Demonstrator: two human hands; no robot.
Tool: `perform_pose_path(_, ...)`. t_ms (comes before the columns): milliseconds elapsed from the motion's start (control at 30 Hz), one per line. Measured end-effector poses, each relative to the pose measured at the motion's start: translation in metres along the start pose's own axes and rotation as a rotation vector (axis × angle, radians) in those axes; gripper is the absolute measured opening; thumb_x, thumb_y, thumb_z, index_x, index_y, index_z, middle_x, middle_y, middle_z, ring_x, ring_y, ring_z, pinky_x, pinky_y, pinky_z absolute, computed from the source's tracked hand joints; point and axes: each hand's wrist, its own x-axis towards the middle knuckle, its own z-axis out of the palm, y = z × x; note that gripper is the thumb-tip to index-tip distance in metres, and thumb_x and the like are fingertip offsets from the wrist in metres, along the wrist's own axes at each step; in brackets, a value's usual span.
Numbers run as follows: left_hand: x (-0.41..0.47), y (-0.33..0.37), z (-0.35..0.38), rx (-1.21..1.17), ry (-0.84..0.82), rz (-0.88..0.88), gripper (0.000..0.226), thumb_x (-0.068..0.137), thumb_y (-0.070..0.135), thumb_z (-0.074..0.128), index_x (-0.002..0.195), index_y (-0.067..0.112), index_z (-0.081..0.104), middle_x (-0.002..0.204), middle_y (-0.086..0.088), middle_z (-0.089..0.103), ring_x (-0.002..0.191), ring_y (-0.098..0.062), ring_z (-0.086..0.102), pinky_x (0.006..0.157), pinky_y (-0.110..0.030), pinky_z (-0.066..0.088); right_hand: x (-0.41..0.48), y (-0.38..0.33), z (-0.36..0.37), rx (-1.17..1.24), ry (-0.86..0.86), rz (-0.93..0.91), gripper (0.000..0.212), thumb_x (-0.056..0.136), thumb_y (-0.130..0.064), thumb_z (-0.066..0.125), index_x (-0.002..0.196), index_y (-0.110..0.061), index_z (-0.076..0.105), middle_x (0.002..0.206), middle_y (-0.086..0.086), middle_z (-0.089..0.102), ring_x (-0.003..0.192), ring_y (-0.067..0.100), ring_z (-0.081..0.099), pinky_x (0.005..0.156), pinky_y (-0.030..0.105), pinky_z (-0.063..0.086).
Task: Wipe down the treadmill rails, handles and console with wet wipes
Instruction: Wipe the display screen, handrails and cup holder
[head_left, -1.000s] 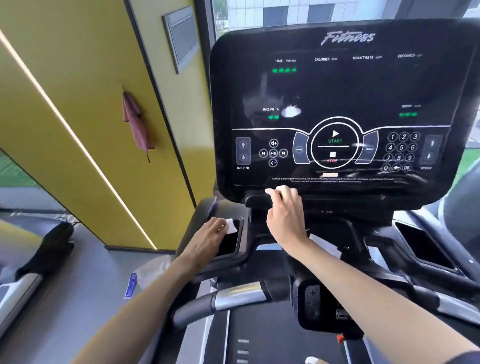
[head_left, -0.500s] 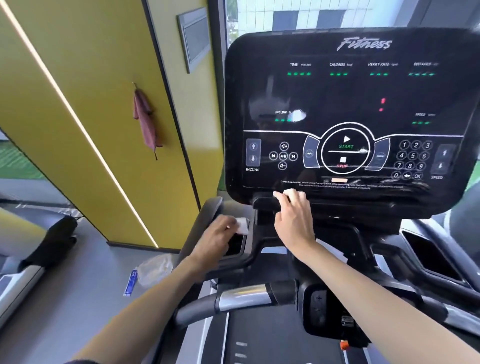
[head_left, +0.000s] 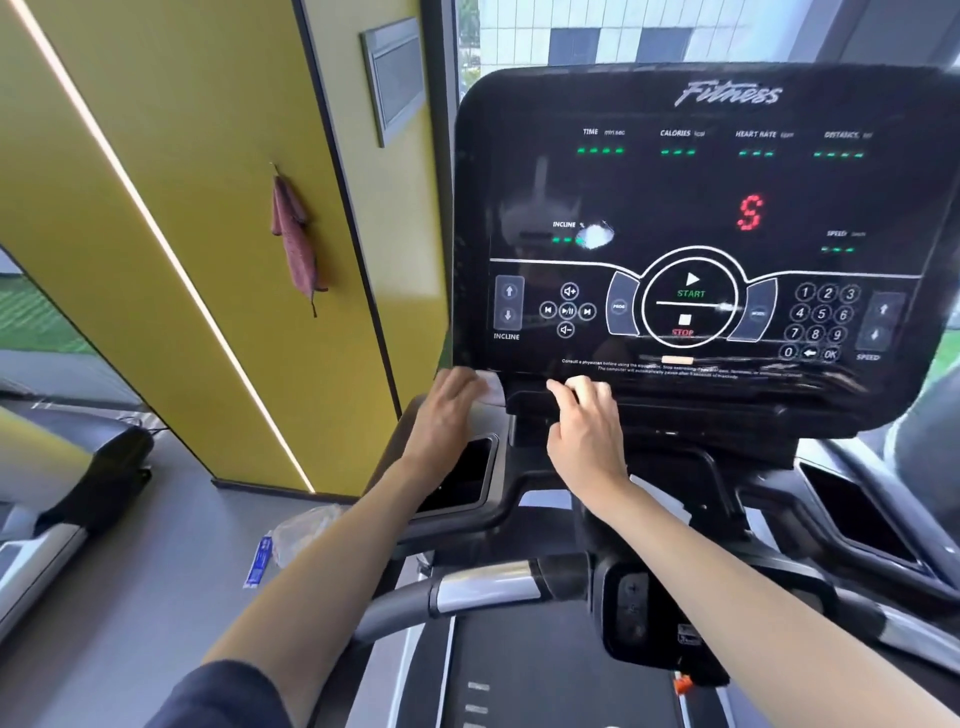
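Left hand (head_left: 447, 410), too blurred to tell its grip, covers a white wet wipe (head_left: 494, 391) at the lower-left corner of the glossy black treadmill console (head_left: 675, 208); right hand (head_left: 587, 431) curls its fingers over the black ledge (head_left: 675, 402) beneath

Glossy black plastic console (head_left: 701, 218), brushed-metal handle (head_left: 483, 590), soft red cloth (head_left: 293, 234) on matt yellow wall (head_left: 171, 156).

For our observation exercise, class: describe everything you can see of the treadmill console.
The console is a glossy black panel, headed Fitness. Green dashes sit under TIME, CALORIES, HEART RATE and DISTANCE; a red character glows mid-screen. Below are a START/STOP ring, keypad, incline and speed arrows. The left hand presses a white wipe to its lower left corner; the right hand curls its fingers over the ledge beneath.
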Motion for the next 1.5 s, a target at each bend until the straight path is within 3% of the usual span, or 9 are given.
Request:
perform_pose_path(133, -0.056, -0.010, 0.006, 0.037, -0.206, 0.034, 0.042, 0.053, -0.026, 0.048, 0.085, -0.003, 0.065, 0.096, -0.013, 0.054, 0.089, -0.022, 0.043, 0.064, -0.042, 0.055, -0.001, 0.000, -0.002, 0.002, -0.010, -0.008, 0.051, 0.066, 0.013, 0.061, 0.115, 0.000, 0.064, 0.098, 0.011, 0.058, 0.087, 0.031, 0.052, 0.078, 0.042, 0.050)
perform_pose_path(300, -0.037, 0.005, -0.023, -0.024, 0.056, 0.011, 0.035, 0.064, -0.026, 0.059, 0.090, -0.003, 0.062, 0.102, -0.008, 0.049, 0.088, -0.029, 0.054, 0.070, -0.037, 0.053, 0.001, -0.003, -0.004, 0.012, -0.033, 0.018, 0.048, 0.068, 0.011, 0.060, 0.115, -0.001, 0.064, 0.100, 0.011, 0.058, 0.090, 0.031, 0.051, 0.081, 0.043, 0.050)
perform_pose_path(467, 0.005, 0.052, -0.030, -0.210, 0.172, 0.073, 0.043, 0.061, -0.027, 0.047, 0.092, -0.003, 0.063, 0.097, -0.016, 0.055, 0.088, -0.024, 0.053, 0.073, -0.024, 0.047, 0.004, 0.003, -0.024, 0.148, -0.227, 0.066, 0.056, 0.085, 0.000, 0.052, 0.140, -0.010, 0.045, 0.131, 0.002, 0.047, 0.122, 0.021, 0.037, 0.102, 0.030, 0.038)
perform_pose_path(633, 0.035, 0.108, -0.008, -0.448, 0.162, 0.062, 0.037, 0.074, -0.020, 0.042, 0.092, -0.001, 0.068, 0.095, -0.012, 0.059, 0.088, -0.015, 0.056, 0.077, -0.011, 0.043, -0.007, 0.038, -0.067, 0.391, -0.016, 0.220, 0.060, 0.081, 0.006, 0.055, 0.136, -0.014, 0.048, 0.121, -0.005, 0.052, 0.117, 0.010, 0.039, 0.100, 0.016, 0.028)
perform_pose_path(800, 0.063, 0.165, 0.020, -0.804, -0.187, -0.285, 0.043, 0.075, -0.019, 0.045, 0.096, 0.009, 0.071, 0.095, -0.002, 0.067, 0.091, -0.013, 0.061, 0.077, -0.012, 0.045, -0.019, 0.089, -0.119, 0.753, 0.008, 0.585, 0.043, 0.078, 0.013, 0.051, 0.109, -0.013, 0.064, 0.078, -0.001, 0.067, 0.076, 0.009, 0.062, 0.071, 0.016, 0.045)
perform_pose_path(933, 0.072, 0.212, 0.049, -1.061, -0.480, -0.455, 0.041, 0.075, -0.022, 0.050, 0.098, 0.007, 0.067, 0.090, -0.003, 0.068, 0.084, -0.013, 0.060, 0.070, -0.012, 0.048, -0.037, 0.140, -0.148, 1.096, -0.150, 0.841, 0.033, 0.086, 0.005, 0.045, 0.106, -0.014, 0.062, 0.083, 0.005, 0.066, 0.078, 0.017, 0.062, 0.065, 0.024, 0.046)
perform_pose_path(1167, 0.066, 0.295, 0.106, -1.234, -0.893, -0.582, 0.023, 0.083, -0.012, 0.056, 0.100, 0.000, 0.066, 0.091, -0.010, 0.068, 0.079, -0.017, 0.062, 0.075, -0.025, 0.047, -0.093, 0.226, -0.174, 0.861, -0.151, 0.899, 0.016, 0.087, -0.009, 0.066, 0.074, -0.016, 0.065, 0.064, -0.007, 0.062, 0.066, 0.012, 0.055, 0.069, 0.029, 0.047)
perform_pose_path(1367, 0.061, 0.336, 0.123, -0.780, -0.693, -0.592, 0.009, 0.081, 0.003, 0.068, 0.080, -0.005, 0.064, 0.067, -0.006, 0.053, 0.061, -0.013, 0.046, 0.049, -0.016, 0.035, -0.111, 0.271, -0.174, 0.821, -0.283, 0.911, 0.010, 0.086, -0.011, 0.066, 0.080, -0.019, 0.063, 0.083, 0.007, 0.066, 0.078, 0.019, 0.061, 0.073, 0.030, 0.048)
perform_pose_path(1500, 0.072, 0.306, 0.120, -0.227, -0.509, -0.426, 0.024, 0.083, 0.030, 0.063, 0.076, 0.008, 0.067, 0.068, -0.002, 0.058, 0.065, -0.019, 0.054, 0.057, -0.028, 0.044, -0.116, 0.287, -0.171, 0.609, -0.369, 0.838, 0.011, 0.089, -0.013, 0.057, 0.093, -0.018, 0.067, 0.096, 0.001, 0.066, 0.094, 0.015, 0.059, 0.079, 0.025, 0.042)
